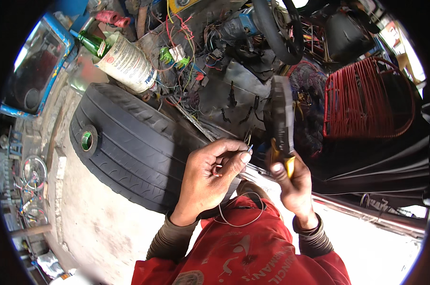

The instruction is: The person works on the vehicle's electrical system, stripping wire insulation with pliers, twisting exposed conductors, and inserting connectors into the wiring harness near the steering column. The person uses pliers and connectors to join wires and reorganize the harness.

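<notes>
My left hand pinches a thin wire between thumb and forefinger, in front of my chest. A blue tip pokes out past the fingers. A pale wire hangs in a loop below the hand, over the red shirt; whether it is the same wire I cannot tell. Just to the right, my right hand is wrapped round the yellow handles of a wire stripper. Its dark, flat jaws point up and away from me and look slightly blurred. The tool is apart from the pinched wire, and its jaw opening is not clear.
A large black tyre lies at the left, with a roll of tape on it. Behind stand a white bucket and a green bottle. Loose wiring spreads ahead, near a black steering wheel. A red corded chair is at right.
</notes>
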A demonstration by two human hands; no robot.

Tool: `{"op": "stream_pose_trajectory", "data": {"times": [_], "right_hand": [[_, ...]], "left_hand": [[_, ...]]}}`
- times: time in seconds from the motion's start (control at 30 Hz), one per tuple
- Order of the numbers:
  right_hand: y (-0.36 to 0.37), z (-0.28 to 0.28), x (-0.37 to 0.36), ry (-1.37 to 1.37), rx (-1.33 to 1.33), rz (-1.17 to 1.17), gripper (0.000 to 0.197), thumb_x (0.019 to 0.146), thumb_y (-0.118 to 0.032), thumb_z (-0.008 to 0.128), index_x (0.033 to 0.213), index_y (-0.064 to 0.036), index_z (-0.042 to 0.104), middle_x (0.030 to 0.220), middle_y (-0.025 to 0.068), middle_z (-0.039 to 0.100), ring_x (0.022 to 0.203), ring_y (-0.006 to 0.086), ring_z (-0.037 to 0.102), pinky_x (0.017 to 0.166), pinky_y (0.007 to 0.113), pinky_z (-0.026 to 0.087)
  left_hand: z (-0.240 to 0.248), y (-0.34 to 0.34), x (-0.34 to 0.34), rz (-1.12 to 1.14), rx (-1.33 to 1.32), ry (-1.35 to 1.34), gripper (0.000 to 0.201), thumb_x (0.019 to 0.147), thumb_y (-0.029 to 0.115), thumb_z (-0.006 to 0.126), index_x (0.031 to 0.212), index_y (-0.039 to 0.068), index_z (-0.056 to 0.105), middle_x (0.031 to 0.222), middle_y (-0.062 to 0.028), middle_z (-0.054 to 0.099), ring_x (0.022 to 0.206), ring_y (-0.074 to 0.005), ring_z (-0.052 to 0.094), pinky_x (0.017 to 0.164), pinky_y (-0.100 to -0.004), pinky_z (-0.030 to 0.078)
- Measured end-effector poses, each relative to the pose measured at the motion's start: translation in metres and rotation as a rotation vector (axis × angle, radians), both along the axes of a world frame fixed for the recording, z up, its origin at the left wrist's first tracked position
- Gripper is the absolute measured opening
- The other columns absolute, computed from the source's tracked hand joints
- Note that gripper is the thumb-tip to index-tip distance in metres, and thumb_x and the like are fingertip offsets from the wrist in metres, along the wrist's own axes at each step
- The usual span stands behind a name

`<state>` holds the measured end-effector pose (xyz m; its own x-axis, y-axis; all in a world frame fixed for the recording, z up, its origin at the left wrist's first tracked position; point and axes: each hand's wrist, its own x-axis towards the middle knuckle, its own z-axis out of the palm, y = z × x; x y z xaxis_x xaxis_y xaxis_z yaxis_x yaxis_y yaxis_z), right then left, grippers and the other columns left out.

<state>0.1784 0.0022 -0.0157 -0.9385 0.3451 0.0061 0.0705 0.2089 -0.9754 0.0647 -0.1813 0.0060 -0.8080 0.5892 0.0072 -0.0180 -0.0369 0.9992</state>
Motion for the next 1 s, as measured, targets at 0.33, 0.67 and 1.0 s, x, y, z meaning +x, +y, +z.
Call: {"op": "stream_pose_trajectory", "data": {"times": [0.33,0.67,1.0], "right_hand": [[-0.025,0.046,-0.005,0.182,1.283,0.091,0.042,0.08,-0.013,0.07,0.119,-0.0007,0.067,0.14,0.0214,0.052,0.126,0.0395,0.055,0.108,0.062,0.039],[-0.029,0.046,-0.007,0.292,1.267,0.12,0.046,0.072,-0.003,0.073,0.118,-0.0004,0.064,0.134,0.0236,0.054,0.122,0.0421,0.056,0.101,0.058,0.043],[-0.019,0.043,-0.007,0.264,0.968,0.231,0.034,0.071,-0.012,0.08,0.101,0.0006,0.069,0.115,0.0182,0.058,0.092,0.0338,0.061,0.079,0.045,0.053]], "left_hand": [[-0.003,-0.025,0.029,0.146,0.071,0.136,0.016,0.097,-0.002,0.07,0.112,-0.005,0.068,0.097,-0.0069,0.072,0.087,-0.0091,0.067,0.079,-0.0228,0.054],[-0.012,-0.038,0.034,0.279,0.212,0.171,0.014,0.095,0.002,0.075,0.107,-0.002,0.07,0.085,0.002,0.068,0.065,0.0008,0.044,0.054,-0.0179,0.031],[-0.004,-0.034,0.032,0.246,0.048,0.234,0.016,0.095,0.001,0.073,0.11,-0.002,0.066,0.089,-0.001,0.067,0.079,-0.0039,0.058,0.07,-0.0209,0.047]]}}
